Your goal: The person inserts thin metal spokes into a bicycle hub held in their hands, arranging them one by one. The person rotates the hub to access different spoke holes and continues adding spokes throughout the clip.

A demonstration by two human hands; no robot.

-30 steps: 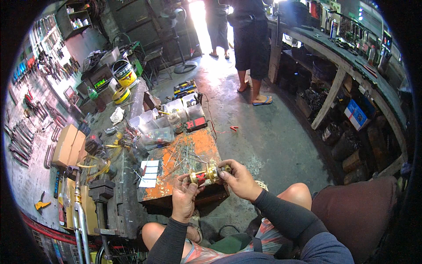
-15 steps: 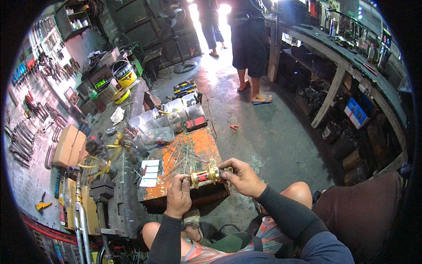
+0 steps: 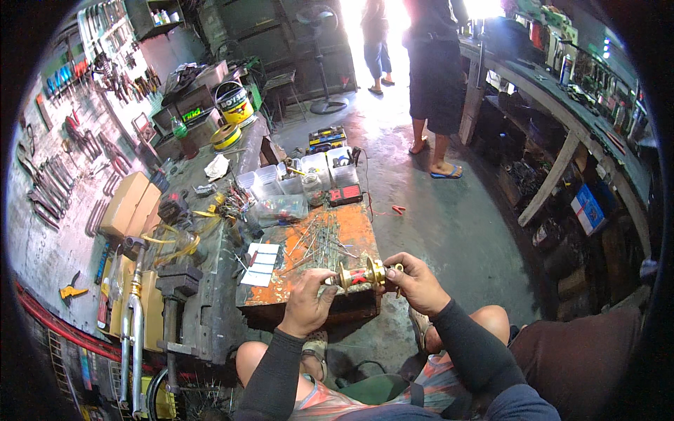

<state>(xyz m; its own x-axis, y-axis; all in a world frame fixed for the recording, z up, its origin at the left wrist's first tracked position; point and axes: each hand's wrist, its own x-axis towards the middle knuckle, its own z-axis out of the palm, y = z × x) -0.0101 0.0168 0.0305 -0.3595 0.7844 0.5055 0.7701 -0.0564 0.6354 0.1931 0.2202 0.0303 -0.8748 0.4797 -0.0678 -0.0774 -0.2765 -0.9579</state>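
A gold bicycle wheel hub (image 3: 359, 276) with a red marking on its barrel is held level above the near edge of an orange worn bench top (image 3: 357, 235). My left hand (image 3: 309, 302) pinches the hub's left end between thumb and fingers. At the other end, my right hand (image 3: 420, 284) is closed on the axle end beside the flange, where a small metal piece shows under the fingers. Behind the hub, many thin loose spokes (image 3: 324, 241) lie in a heap on the orange top. A white ruled paper (image 3: 260, 264) lies to their left.
Clear plastic bins (image 3: 295, 177) and a red-black device (image 3: 345, 194) stand at the bench's far end. To the left are a vise (image 3: 178, 281), a bicycle fork (image 3: 133, 316) and wall tools. A person (image 3: 437, 77) stands ahead; a wooden workbench (image 3: 554, 105) runs along the right.
The view has swung, so the scene sits further right in the picture. Both hands and the hub have moved slightly right over the bench, and the hub's red marking shows more fully.
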